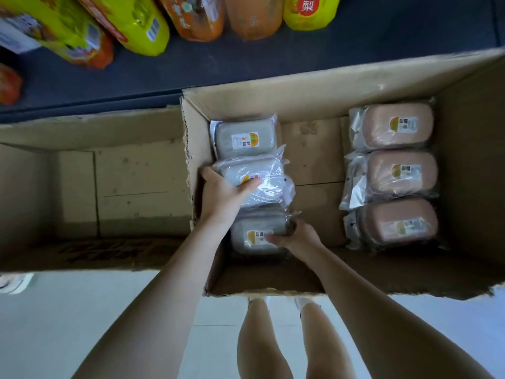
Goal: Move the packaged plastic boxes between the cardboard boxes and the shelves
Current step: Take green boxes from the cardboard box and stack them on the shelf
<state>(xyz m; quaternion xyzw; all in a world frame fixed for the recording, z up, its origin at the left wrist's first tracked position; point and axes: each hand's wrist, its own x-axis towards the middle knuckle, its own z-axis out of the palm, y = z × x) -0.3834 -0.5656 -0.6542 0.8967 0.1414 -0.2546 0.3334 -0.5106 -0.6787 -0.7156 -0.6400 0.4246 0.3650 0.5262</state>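
In the open brown cardboard box (300, 86), the left grip (224, 192) clasps the middle film-wrapped grey plastic box (273, 177), thumb across its label. The right grip (297, 239) holds the nearest grey plastic box (251, 242) at its right edge. Three film-wrapped pink plastic boxes (396, 173) line the right wall, well apart.

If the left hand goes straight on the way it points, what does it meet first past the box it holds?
Likely the far grey packaged box, just beyond the middle grey box that the left hand grips; heights are hard to judge.
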